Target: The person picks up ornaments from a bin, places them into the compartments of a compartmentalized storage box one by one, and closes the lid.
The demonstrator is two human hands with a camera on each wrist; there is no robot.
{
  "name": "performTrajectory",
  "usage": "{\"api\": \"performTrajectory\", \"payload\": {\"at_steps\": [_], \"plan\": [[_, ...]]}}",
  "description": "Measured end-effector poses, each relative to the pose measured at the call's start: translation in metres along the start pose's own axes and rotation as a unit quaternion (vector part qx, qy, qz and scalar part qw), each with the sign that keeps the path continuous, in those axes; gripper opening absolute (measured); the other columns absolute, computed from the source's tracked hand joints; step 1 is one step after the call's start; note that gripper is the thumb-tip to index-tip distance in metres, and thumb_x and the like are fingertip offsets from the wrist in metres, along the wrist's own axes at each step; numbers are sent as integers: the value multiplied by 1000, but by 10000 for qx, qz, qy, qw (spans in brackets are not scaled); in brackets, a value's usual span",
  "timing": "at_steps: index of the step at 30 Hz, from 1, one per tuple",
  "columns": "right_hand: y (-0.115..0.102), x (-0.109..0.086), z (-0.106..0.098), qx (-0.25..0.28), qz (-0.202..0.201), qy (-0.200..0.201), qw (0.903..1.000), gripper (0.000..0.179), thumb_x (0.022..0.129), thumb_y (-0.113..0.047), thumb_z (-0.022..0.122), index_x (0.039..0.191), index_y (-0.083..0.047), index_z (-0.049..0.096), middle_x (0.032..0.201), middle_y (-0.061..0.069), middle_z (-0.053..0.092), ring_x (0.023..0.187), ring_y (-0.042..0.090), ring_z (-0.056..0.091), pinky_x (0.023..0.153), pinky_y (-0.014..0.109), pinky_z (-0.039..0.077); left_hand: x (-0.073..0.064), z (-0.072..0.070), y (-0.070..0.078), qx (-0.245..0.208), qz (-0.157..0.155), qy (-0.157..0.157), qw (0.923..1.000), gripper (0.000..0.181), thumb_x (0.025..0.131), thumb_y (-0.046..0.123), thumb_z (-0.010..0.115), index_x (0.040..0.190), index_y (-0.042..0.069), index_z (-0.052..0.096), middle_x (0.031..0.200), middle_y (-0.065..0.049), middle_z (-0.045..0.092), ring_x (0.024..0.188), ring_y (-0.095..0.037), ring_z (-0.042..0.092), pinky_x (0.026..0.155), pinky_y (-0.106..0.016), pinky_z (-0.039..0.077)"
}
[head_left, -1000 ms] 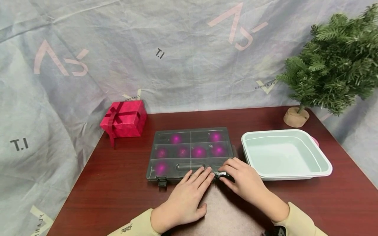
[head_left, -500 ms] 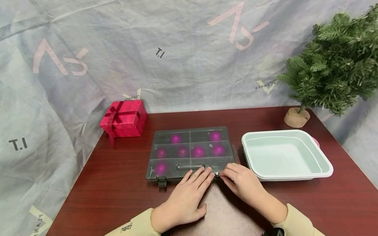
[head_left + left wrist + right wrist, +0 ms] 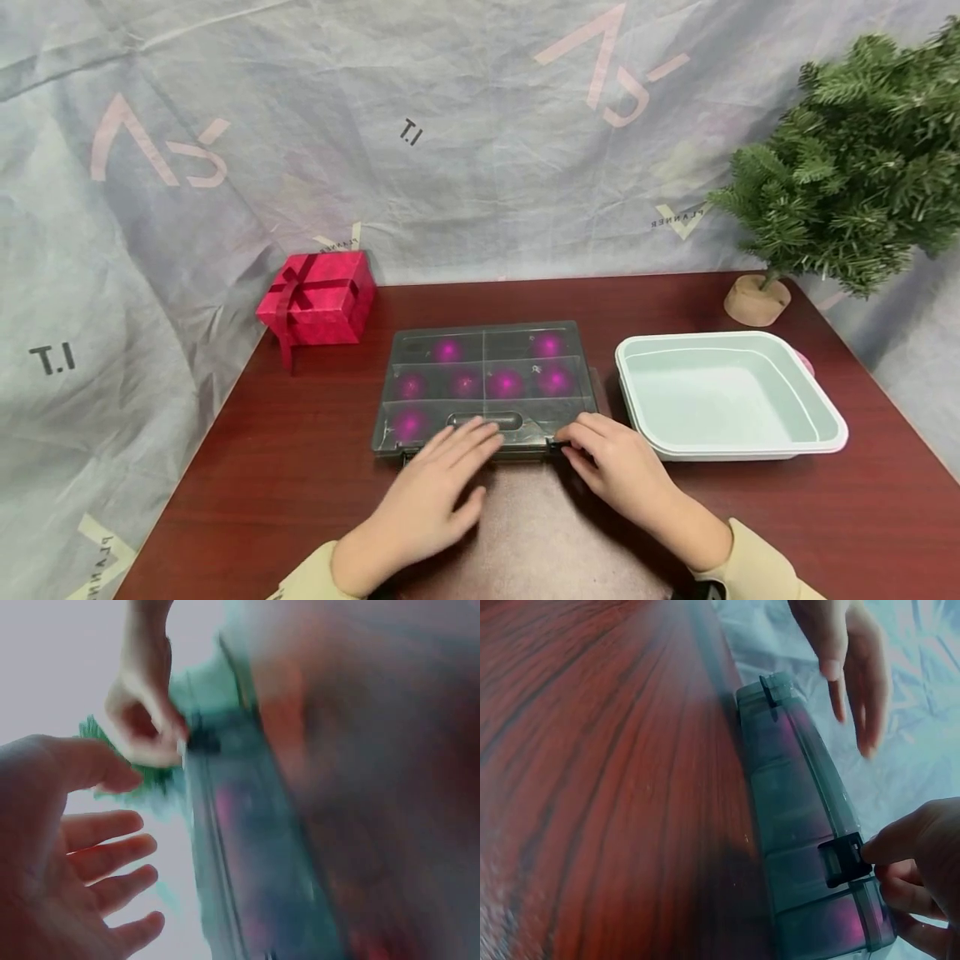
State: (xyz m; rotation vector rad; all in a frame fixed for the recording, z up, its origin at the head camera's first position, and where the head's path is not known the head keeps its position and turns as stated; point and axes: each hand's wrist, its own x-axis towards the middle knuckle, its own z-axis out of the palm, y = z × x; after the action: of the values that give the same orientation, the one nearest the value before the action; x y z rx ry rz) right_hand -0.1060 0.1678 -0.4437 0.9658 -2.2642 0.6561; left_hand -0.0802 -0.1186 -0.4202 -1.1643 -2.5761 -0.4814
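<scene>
A dark, see-through compartment box lies flat on the table with its lid down, several round magenta things showing through it. At its front right edge is a black latch. My right hand pinches this latch, thumb at its edge and fingers curled behind. My left hand has its fingers straight and spread, over the front edge left of the lid's moulded handle recess. Partly hidden behind it is the second black latch, standing out from the box's front in the right wrist view.
A pale green tub stands right of the box, close to my right hand. Behind it at the far right is a small artificial fir tree on a wooden base. A red gift box with a ribbon sits at the back left.
My left hand has come off the front edge near the right latch and moved left. The right fingers have closed in on the right latch. The box has stayed in place.
</scene>
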Motion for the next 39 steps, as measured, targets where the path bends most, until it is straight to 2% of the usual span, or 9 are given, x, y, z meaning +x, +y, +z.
{"api": "performTrajectory", "payload": {"at_steps": [8,17,22,24,26,31,33,35,39], "plan": [[0,1,0,-127,223,-226,9994,23,74,-3,82,90,-15,71,80,-12,57,70,4,54,60,26,47,-55,-26,-34,742,-992,1246,9845,42,81,11,69,122,2,72,124,-11,69,121,-32,61,100,-49,44],[-9,8,1,15,350,-13,9994,21,77,-4,78,94,-14,71,84,-12,61,71,5,57,61,27,49,-82,-31,-39,815,-1766,956,9762,44,79,8,75,123,3,73,129,-10,68,122,-34,61,95,-56,48],[-28,20,11,1690,634,-201,9834,19,84,0,74,100,-10,73,91,-6,69,79,6,63,70,26,54,-84,-25,-35,1037,-1800,993,9731,49,78,11,73,126,3,70,131,-11,67,120,-34,61,93,-56,48],[-39,26,17,2781,1134,-815,9503,16,89,-3,73,103,-9,74,93,-2,72,83,7,65,75,27,55,-84,-25,-34,1107,-1799,1010,9722,50,78,12,71,127,3,70,132,-11,66,120,-34,62,92,-55,49],[-51,30,28,3988,1745,-1578,8863,16,93,-6,69,109,-3,74,97,5,74,87,12,68,80,31,57,-83,-25,-34,1131,-1802,1012,9719,51,78,13,70,127,4,70,132,-10,66,119,-33,62,91,-55,49],[-79,33,65,6343,3382,-2825,6353,38,100,-8,59,132,13,58,113,24,71,101,29,70,90,41,55,-82,-28,-33,1144,-1856,938,9714,52,75,12,72,127,5,70,131,-8,66,116,-31,63,90,-54,50],[-87,33,79,6771,3883,-2800,5589,45,101,-9,56,139,13,51,120,25,68,108,31,68,95,42,53,-81,-29,-33,1144,-1898,875,9712,52,75,12,73,127,6,70,130,-8,66,115,-31,63,90,-54,50],[-92,33,90,7045,4109,-2622,5158,49,100,-9,54,144,11,46,128,24,65,114,31,65,98,42,50,-81,-30,-33,1135,-1949,818,9708,52,75,12,73,127,6,70,131,-7,66,116,-30,62,90,-53,50],[-98,35,106,7460,4036,-2232,4804,53,98,-5,52,149,8,43,140,25,56,122,30,61,102,39,47,-80,-31,-32,1085,-2023,754,9704,54,75,13,74,128,7,70,132,-6,66,116,-29,62,90,-53,50]]}}
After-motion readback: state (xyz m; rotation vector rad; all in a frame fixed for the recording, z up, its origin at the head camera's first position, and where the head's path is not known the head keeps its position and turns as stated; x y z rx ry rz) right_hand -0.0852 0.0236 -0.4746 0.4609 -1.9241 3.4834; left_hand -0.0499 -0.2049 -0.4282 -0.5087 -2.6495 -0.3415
